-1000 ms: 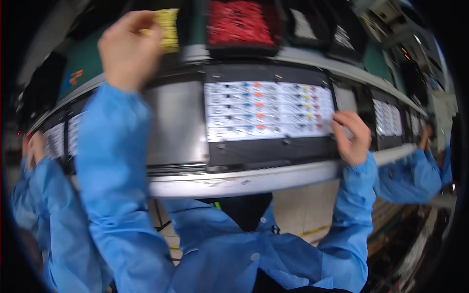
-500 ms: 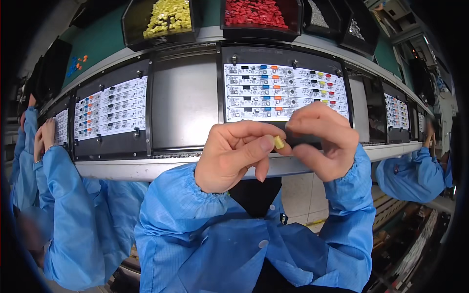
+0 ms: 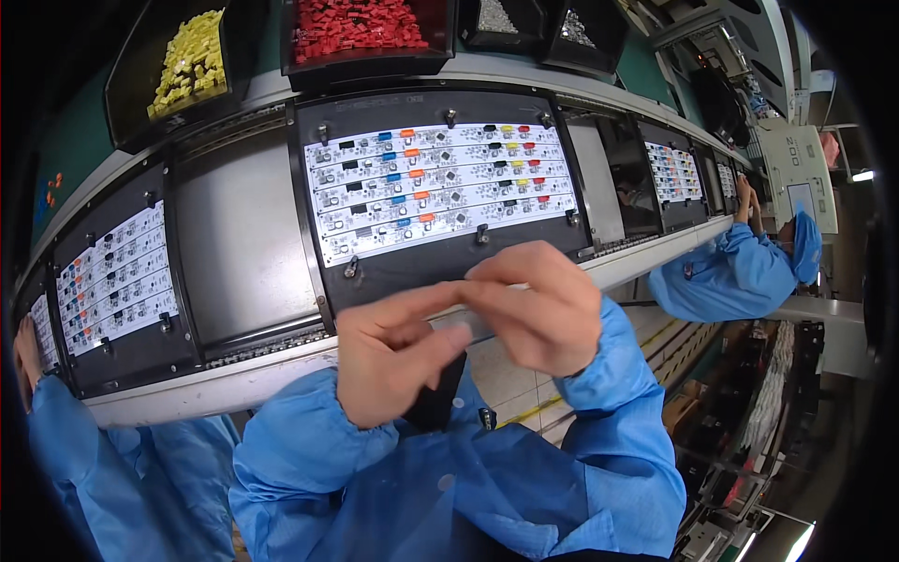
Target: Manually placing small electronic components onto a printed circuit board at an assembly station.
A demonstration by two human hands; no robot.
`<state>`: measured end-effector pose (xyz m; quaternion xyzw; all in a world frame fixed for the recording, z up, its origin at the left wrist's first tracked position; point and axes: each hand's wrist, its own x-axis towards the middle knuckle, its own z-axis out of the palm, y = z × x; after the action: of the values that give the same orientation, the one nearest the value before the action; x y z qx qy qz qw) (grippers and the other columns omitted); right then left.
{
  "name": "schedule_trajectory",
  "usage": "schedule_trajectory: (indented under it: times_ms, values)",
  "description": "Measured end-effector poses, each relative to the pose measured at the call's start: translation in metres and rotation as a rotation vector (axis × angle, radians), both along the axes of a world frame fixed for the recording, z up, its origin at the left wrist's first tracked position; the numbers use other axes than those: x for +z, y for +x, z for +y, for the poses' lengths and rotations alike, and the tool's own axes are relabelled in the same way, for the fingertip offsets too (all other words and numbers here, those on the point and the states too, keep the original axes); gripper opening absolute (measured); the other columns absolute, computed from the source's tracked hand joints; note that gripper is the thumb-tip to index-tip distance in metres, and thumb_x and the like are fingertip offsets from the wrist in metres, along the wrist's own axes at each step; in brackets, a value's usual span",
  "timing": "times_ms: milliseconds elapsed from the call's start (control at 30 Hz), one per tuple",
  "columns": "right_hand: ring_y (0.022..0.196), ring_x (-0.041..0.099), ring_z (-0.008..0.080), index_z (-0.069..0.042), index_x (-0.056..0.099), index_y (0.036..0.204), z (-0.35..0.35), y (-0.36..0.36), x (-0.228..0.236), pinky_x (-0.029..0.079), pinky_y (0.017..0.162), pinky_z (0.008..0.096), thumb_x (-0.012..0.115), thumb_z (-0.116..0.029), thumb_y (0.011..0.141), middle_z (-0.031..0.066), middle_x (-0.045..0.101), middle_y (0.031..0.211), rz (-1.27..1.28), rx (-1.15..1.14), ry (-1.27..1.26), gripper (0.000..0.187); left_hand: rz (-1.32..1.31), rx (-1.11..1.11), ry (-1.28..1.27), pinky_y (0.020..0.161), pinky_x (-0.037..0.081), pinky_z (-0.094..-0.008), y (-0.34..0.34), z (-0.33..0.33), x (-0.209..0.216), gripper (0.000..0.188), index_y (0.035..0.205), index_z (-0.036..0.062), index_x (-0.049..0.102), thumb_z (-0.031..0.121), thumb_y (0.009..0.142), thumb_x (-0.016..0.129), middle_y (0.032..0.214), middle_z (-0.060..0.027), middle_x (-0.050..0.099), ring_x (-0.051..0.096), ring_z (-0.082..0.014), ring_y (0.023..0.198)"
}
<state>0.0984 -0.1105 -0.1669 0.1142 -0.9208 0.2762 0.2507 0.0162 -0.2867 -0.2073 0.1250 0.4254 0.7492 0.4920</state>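
My left hand (image 3: 398, 351) is raised in front of the black frame, its index finger reaching to the right hand and its other fingers curled. Between its thumb and index finger a gap shows, and the palm side is hidden. Touching that index finger, the fingertips of my right hand (image 3: 543, 309) are pinched together; whatever they hold is hidden. Beyond both hands lies a set of white circuit board strips (image 3: 440, 183) in a black frame (image 3: 403, 281). Blue, orange, black, yellow and red connectors sit on the strips. On the nearest strip, black and red ones show at the right.
Bins of yellow connectors (image 3: 192, 66), red connectors (image 3: 361, 28) and small silvery parts (image 3: 576, 30) line the back. A bare metal plate (image 3: 248, 234) lies left of the frame. Other framed boards (image 3: 117, 281) stand along the line. Co-workers in blue sleeves (image 3: 103, 468) are at both sides.
The view has swung to the right, so bins and boards sit further left. My hands have come together at the fingertips. The yellow connector seen in my left fingers is out of sight.
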Motion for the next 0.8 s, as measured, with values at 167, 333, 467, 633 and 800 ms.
schedule_trajectory:
  times_ms: [167, 333, 467, 633, 800]
  values:
    - [0.08, 0.065, 0.0257, 0.003, 0.068, 0.093, 0.048, 0.021, 0.004, 0.052, 0.069, 0.0331, 0.067, 0.011, 0.073, 0.0157, 0.065, 0.09, -0.205, -0.326, -0.129, 0.021, 0.711, 0.029, -0.005, 0.05, 0.045, -0.0223, 0.018, 0.009, -0.009, 0.032, 0.109, -0.0025, 0.066, -0.003, 0.077, 0.069, 0.081, -0.0114, 0.069, 0.057, -0.0093, 0.052]
    - [0.08, 0.065, 0.0246, 0.002, 0.068, 0.096, 0.098, 0.022, -0.013, 0.051, 0.071, 0.0299, 0.066, 0.01, 0.078, 0.0131, 0.065, 0.089, -0.309, -0.33, 0.088, 0.02, 0.965, 0.173, 0.119, 0.052, 0.05, -0.0265, 0.022, 0.016, -0.025, 0.022, 0.096, -0.0037, 0.067, -0.004, 0.075, 0.07, 0.084, -0.0146, 0.069, 0.064, -0.0177, 0.057]
    - [0.081, 0.063, 0.0255, 0.0, 0.07, 0.095, 0.104, 0.008, -0.016, 0.05, 0.072, 0.03, 0.067, 0.009, 0.077, 0.0111, 0.064, 0.089, -0.377, -0.259, 0.193, 0.021, 1.009, 0.179, 0.141, 0.054, 0.053, -0.0287, 0.02, 0.015, -0.028, 0.018, 0.091, -0.0038, 0.067, -0.005, 0.074, 0.07, 0.082, -0.0157, 0.069, 0.067, -0.0228, 0.062]
    - [0.085, 0.061, 0.0252, -0.001, 0.07, 0.094, 0.113, -0.003, -0.022, 0.05, 0.074, 0.0328, 0.069, 0.008, 0.075, 0.01, 0.064, 0.09, -0.414, -0.192, 0.278, 0.021, 0.991, 0.177, 0.127, 0.054, 0.053, -0.0288, 0.021, 0.013, -0.029, 0.015, 0.089, -0.0033, 0.067, -0.005, 0.074, 0.069, 0.08, -0.0152, 0.068, 0.067, -0.0229, 0.062]
    - [0.084, 0.061, 0.0255, -0.004, 0.07, 0.098, 0.113, -0.008, -0.022, 0.049, 0.074, 0.0336, 0.07, 0.008, 0.074, 0.0098, 0.065, 0.09, -0.442, -0.156, 0.309, 0.027, 1.005, 0.197, 0.117, 0.054, 0.053, -0.0293, 0.02, 0.011, -0.029, 0.015, 0.087, -0.0029, 0.068, -0.006, 0.073, 0.07, 0.079, -0.0149, 0.068, 0.067, -0.0237, 0.063]
